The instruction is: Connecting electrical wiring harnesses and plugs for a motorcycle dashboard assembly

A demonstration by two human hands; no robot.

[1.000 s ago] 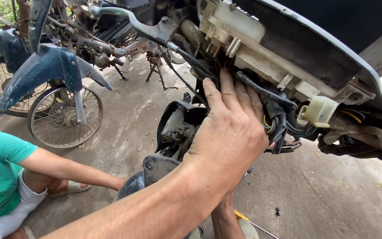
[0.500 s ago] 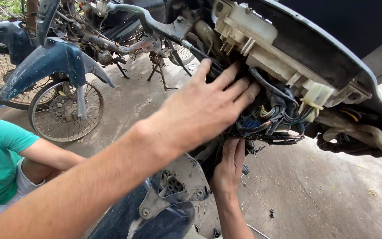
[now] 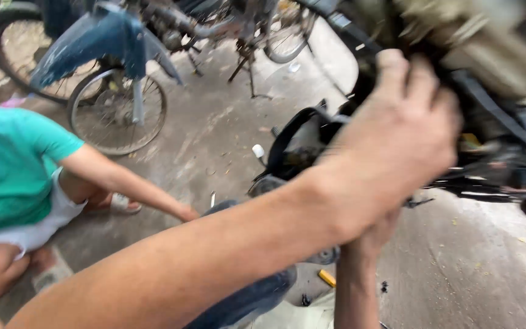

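Observation:
The view is blurred by motion. My left hand (image 3: 397, 140) reaches up from the lower left, its fingers curled into the black wiring (image 3: 494, 176) under a motorbike's pale handlebar cover (image 3: 488, 42). Whether it grips a wire is unclear. My right hand (image 3: 369, 240) comes up from below and is mostly hidden behind the left hand, with only wrist and forearm showing. A black headlight housing (image 3: 299, 140) hangs just left of both hands.
A person in a teal shirt (image 3: 13, 164) sits on the concrete floor at the left, one arm stretched toward the bike. A blue motorbike (image 3: 105, 36) with a spoked wheel (image 3: 117, 113) stands behind. A small yellow object (image 3: 327, 278) lies on the floor below.
The camera has swung down and right, and the picture has blurred. My left hand has shifted right, deeper into the wiring. My right hand is now more covered by it.

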